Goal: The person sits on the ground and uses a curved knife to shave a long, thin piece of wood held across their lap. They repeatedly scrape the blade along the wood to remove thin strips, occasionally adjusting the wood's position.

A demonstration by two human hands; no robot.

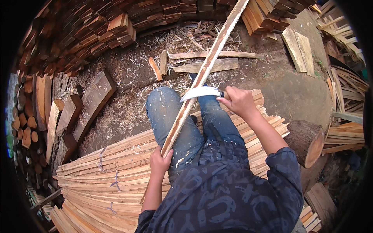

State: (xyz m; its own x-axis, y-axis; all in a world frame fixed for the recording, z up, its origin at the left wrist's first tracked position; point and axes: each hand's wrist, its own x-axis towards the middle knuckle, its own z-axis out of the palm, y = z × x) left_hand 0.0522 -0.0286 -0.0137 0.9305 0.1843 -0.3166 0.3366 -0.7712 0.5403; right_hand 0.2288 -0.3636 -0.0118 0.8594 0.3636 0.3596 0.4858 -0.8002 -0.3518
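A long wooden strip [202, 75], pale with a brown streak down its face, slants across my thighs from lower left to the far top. My left hand [159, 162] is closed around it near my left thigh. In my right hand [237, 100] is the dark handle of a knife [200, 92] with a broad, curved, shiny blade. The blade lies across the strip just beyond my knees, its tip pointing left. Whether its edge bites into the wood, I cannot tell. Wood flecks dot my jeans.
Bundles of tied wooden strips [128, 167] lie beneath and beside me. Stacked planks [89, 31] rise at the far left. Thick boards [93, 105] lean at left, and a cut log [307, 141] lies at right. Shavings and loose boards [210, 65] cover the ground ahead.
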